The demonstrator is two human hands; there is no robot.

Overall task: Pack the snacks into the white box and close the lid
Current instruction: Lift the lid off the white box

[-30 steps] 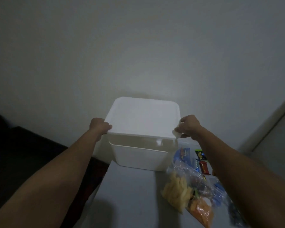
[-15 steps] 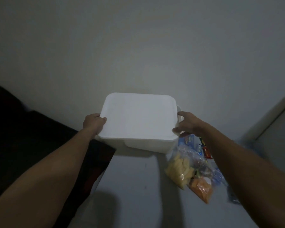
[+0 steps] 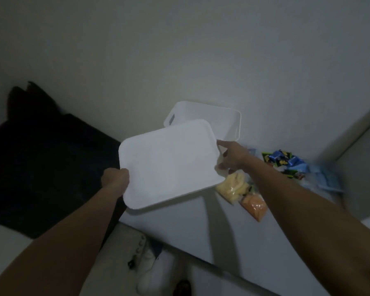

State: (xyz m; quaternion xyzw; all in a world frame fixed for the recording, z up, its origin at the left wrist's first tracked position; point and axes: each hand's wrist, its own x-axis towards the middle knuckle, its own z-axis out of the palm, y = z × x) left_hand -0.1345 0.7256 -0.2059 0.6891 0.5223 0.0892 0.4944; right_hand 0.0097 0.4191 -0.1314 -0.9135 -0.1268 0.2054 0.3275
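The white lid point(image 3: 169, 163) is off the box and tilted in the air over the table's left part. My left hand point(image 3: 115, 178) grips its left edge. My right hand point(image 3: 233, 157) touches its right edge with fingers spread. The white box point(image 3: 229, 122) stands open behind the lid against the wall, a handle slot in its left side. Snacks lie to the right: a clear bag of yellow sticks point(image 3: 233, 186), an orange bag point(image 3: 254, 206), and small blue and green packets point(image 3: 284, 161).
The grey table point(image 3: 179, 231) ends just left of the lid and near the bottom. A dark shape point(image 3: 41, 167) fills the floor to the left. White shoes point(image 3: 152, 272) show below the table edge. A pale wall stands behind.
The lid has come off the box and moved toward me and to the left, tilting. The open box now shows behind it. My view has dropped lower.
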